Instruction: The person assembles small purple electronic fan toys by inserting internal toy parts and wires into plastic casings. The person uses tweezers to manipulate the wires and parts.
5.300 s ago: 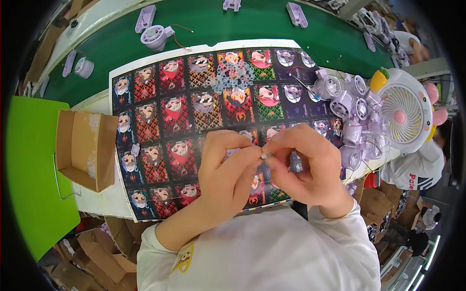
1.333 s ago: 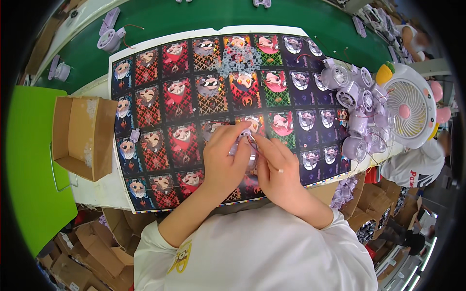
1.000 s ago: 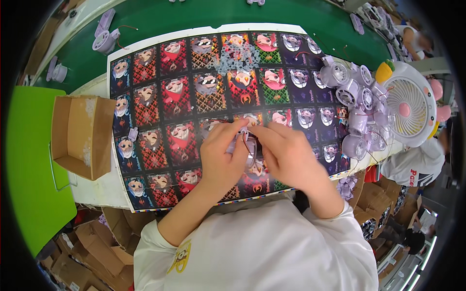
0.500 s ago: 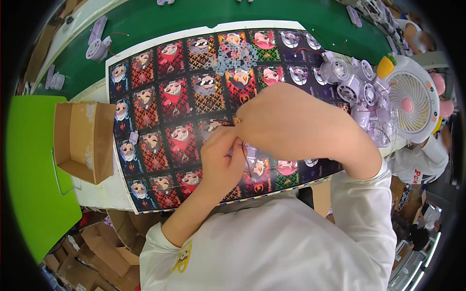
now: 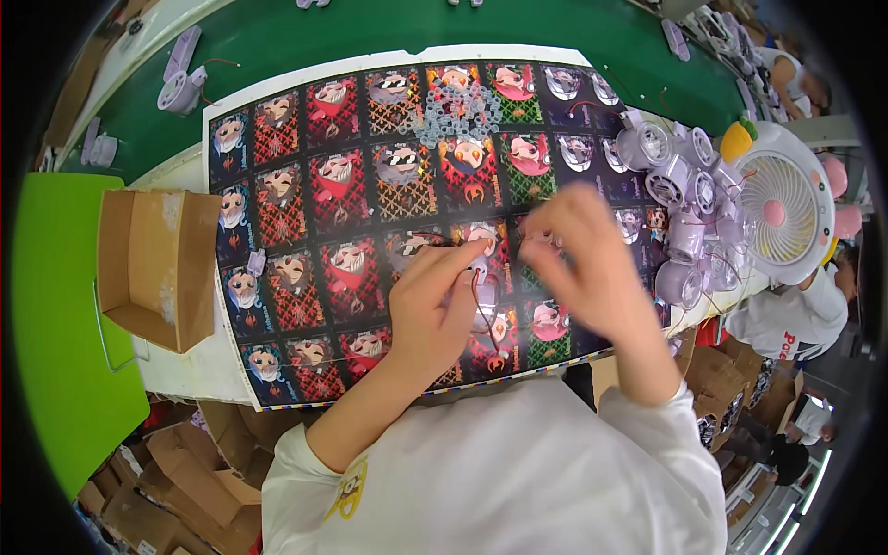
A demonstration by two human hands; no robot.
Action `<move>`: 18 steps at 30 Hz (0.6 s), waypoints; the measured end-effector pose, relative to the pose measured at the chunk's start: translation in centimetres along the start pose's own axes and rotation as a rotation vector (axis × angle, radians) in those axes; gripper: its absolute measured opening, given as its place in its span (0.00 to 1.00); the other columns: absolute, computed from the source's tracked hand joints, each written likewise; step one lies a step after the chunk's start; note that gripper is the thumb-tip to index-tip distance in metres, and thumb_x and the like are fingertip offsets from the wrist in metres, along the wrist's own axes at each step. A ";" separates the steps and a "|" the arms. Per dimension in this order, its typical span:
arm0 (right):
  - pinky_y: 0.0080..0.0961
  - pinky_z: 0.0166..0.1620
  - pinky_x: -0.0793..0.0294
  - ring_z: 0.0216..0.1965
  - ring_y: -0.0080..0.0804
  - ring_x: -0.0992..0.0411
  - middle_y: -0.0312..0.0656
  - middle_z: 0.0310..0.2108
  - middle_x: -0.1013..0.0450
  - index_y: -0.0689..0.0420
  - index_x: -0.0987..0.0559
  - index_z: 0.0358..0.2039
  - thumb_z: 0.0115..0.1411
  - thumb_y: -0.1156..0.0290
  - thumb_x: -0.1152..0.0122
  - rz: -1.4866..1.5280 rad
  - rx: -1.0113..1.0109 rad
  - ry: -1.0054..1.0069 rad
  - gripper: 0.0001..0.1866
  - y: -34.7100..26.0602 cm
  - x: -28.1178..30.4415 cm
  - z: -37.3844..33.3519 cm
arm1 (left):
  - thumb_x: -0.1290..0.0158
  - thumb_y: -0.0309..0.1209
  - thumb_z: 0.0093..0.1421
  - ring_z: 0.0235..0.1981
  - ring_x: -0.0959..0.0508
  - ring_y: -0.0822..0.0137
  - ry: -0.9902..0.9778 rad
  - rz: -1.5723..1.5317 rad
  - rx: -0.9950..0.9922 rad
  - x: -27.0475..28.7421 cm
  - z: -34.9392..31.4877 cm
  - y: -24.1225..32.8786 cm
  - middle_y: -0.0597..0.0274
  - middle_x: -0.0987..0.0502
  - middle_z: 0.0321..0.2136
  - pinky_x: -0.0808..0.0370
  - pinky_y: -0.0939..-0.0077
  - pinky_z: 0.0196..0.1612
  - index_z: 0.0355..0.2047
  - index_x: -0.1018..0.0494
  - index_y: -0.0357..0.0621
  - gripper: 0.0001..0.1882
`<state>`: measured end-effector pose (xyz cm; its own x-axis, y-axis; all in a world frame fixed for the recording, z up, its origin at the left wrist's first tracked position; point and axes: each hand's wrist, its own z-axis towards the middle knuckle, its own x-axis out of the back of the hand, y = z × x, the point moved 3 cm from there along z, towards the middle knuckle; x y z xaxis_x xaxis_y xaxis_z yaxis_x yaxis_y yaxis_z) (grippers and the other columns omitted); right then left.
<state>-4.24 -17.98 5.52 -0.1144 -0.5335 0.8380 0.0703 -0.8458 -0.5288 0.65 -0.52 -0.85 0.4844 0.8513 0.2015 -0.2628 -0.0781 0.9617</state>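
My left hand [image 5: 430,301] is closed on a pale lilac fan housing [image 5: 486,301] with thin dark and red wires, held low over a large printed sheet [image 5: 319,227] of cartoon card pictures. Fingers partly hide the housing. Just to its right, my right hand [image 5: 583,264] hovers apart from it, smeared by motion; whether anything small sits between its fingertips does not show. Beyond both hands, a heap of small clear plastic pieces [image 5: 453,116] lies on the sheet. Several lilac fan housings [image 5: 686,236] with wires are piled on the sheet's right side.
A finished-looking white desk fan [image 5: 786,199] with a pink hub stands at the right. An open cardboard box [image 5: 153,268] sits left, beside a bright green panel [image 5: 69,324]. More lilac parts [image 5: 180,91] rest on the green belt [image 5: 370,32]. A small lilac piece [image 5: 256,263] lies on the sheet.
My right hand has drawn back from over my left hand toward the right, uncovering the housing and its wires. My left hand keeps its hold in nearly the same place.
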 end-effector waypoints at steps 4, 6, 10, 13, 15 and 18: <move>0.39 0.45 0.28 0.43 0.49 0.31 0.50 0.41 0.32 0.64 0.26 0.43 0.48 0.76 0.32 0.329 -0.201 -0.037 0.20 -3.9 -3.1 -2.6 | 0.53 0.16 0.58 0.39 0.22 0.55 -0.045 -0.011 0.007 0.1 0.0 0.3 0.49 0.22 0.39 0.26 0.68 0.43 0.49 0.25 0.36 0.18; 0.39 0.47 0.28 0.45 0.49 0.31 0.50 0.43 0.32 0.64 0.26 0.43 0.48 0.77 0.32 0.345 -0.140 -0.016 0.20 -3.5 -3.4 -2.5 | 0.55 0.19 0.61 0.44 0.23 0.54 -0.105 -0.070 0.087 0.7 -0.3 0.1 0.46 0.23 0.44 0.27 0.67 0.48 0.54 0.28 0.35 0.20; 0.38 0.51 0.28 0.50 0.49 0.30 0.49 0.49 0.31 0.62 0.25 0.46 0.49 0.80 0.35 0.468 0.218 -0.174 0.21 -1.9 -2.9 -1.2 | 0.60 0.26 0.71 0.58 0.28 0.60 0.029 -0.456 0.412 2.6 -1.4 -0.6 0.49 0.27 0.55 0.33 0.69 0.60 0.58 0.33 0.30 0.19; 0.37 0.53 0.28 0.50 0.49 0.28 0.49 0.49 0.27 0.60 0.23 0.45 0.49 0.84 0.39 0.499 0.254 -0.221 0.20 -0.4 -2.3 0.7 | 0.57 0.20 0.67 0.48 0.21 0.55 0.102 -0.202 0.207 4.9 -2.4 0.9 0.45 0.21 0.46 0.26 0.64 0.55 0.50 0.27 0.30 0.15; 0.34 0.44 0.26 0.42 0.45 0.26 0.47 0.40 0.26 0.62 0.23 0.38 0.51 0.86 0.43 0.401 0.185 -0.070 0.13 0.9 -1.8 3.5 | 0.52 0.17 0.62 0.40 0.19 0.57 -0.004 0.183 -0.201 5.3 -2.4 3.7 0.47 0.19 0.39 0.23 0.66 0.46 0.44 0.24 0.33 0.12; 0.33 0.36 0.27 0.31 0.41 0.27 0.45 0.30 0.29 0.62 0.22 0.34 0.54 0.82 0.40 0.117 0.078 0.164 0.07 1.8 -2.6 7.1 | 0.46 0.16 0.52 0.30 0.21 0.60 -0.019 0.291 -0.532 4.3 -1.5 4.5 0.53 0.21 0.33 0.24 0.71 0.31 0.41 0.22 0.39 0.15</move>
<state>3.20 -18.09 3.32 -0.2598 -0.6263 0.7350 0.1687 -0.7789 -0.6041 0.27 3.58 4.12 0.3439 0.8241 0.4500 -0.7654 -0.0316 0.6428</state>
